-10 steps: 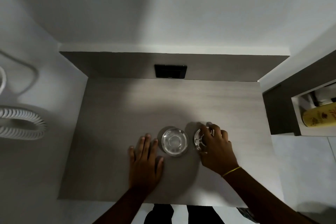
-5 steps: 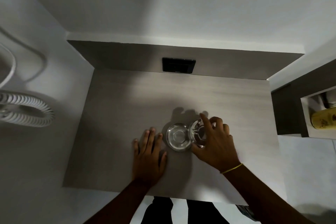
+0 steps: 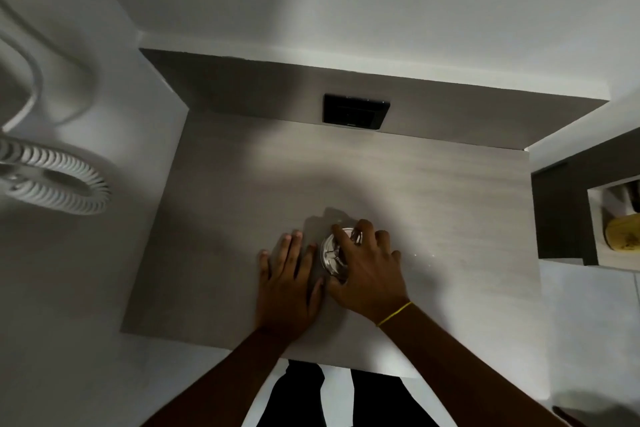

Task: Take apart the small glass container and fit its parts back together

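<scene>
step: refit, I reckon. My right hand (image 3: 370,263) has the lid (image 3: 341,241) sitting over the bowl (image 3: 328,258), so the two glass bits look stacked again rather than side by side.

where the glass is: near the front middle of the counter (image 3: 433,204), mostly under my right hand. Only the left arc of the rim and a bit of shiny top peek out, so honestly I can't tell if the lid is seated flat or riding a touch crooked.

right hand: curled down over the top, fingers (image 3: 363,227) wrapped round the far edge and thumb on the near side, gripping the lid.

left hand: my left hand (image 3: 289,282) is flat on the counter, palm down, fingers spread a little, holding nothing. Its fingertips are just beside the bowl on the left; I can't say for sure they touch it.

next move: probably a small wiggle or press to feel the lid drop into the rim, then let go. Glass on glass, so go gentle and keep it level, and maybe let the left hand steady the bowl so it doesn't skate.

other stuff: a black socket (image 3: 356,112) on the back panel, a coiled white cord (image 3: 55,180) off to the left, a yellow bottle (image 3: 623,232) in the shelf on the right. All well apart from the glass.
</scene>
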Available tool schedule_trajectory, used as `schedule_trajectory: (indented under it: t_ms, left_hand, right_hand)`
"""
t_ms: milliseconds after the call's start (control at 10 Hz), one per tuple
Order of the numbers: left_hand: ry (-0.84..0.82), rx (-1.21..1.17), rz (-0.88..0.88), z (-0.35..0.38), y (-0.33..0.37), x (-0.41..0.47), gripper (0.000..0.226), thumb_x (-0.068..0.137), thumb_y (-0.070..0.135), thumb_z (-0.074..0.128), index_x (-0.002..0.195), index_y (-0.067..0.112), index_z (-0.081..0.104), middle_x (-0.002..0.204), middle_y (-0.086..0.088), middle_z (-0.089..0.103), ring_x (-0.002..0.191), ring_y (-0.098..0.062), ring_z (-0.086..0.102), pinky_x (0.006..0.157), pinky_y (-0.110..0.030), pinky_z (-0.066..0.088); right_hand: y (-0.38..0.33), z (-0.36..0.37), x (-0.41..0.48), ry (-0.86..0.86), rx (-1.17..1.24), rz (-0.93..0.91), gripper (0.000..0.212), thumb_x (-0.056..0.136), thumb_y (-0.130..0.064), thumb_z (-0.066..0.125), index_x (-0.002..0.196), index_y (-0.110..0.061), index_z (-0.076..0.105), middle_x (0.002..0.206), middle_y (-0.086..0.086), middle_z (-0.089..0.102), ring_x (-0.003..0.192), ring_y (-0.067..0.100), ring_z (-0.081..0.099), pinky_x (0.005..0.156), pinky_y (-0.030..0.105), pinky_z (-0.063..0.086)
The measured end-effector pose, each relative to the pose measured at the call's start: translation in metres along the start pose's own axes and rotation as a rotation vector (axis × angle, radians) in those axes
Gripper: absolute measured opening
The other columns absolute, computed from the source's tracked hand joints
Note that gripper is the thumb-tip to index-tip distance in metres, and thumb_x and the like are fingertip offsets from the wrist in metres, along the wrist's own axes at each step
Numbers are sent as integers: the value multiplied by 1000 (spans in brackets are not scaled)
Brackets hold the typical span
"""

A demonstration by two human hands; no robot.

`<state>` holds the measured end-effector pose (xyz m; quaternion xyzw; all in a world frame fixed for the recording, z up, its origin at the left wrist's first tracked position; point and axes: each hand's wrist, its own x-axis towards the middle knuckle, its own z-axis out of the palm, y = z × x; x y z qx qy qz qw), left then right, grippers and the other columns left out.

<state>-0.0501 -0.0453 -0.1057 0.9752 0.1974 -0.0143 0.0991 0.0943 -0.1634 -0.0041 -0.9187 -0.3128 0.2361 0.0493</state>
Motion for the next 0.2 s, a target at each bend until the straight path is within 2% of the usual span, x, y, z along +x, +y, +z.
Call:
schedule_trajectory:
  t_ms: [100, 200]
  left_hand:
    - [-21, -19, -6, -5, -2, 3, 73, 103, 55, 47, 165, 16, 39, 180, -15, 23, 168, -33, 15, 127, -69, 19]
    - [-24, -29, 21, -5, -1, 1, 70, 105, 54, 45, 164, 16, 41, 178, -16, 27, 166, -35, 22, 125, -70, 24]
  right_hand:
    - [-3, -3, 1, 24, -46, -10, 97, 62, -64, 61, 153, -39, 42, 146, 9, 46, 118, 39, 53, 85, 53, 55]
    - [-2, -11, -1, 62, -59, -22, 97, 64, -69, 60, 155, -39, 42, 150, 8, 48, 118, 40, 54, 83, 51, 52]
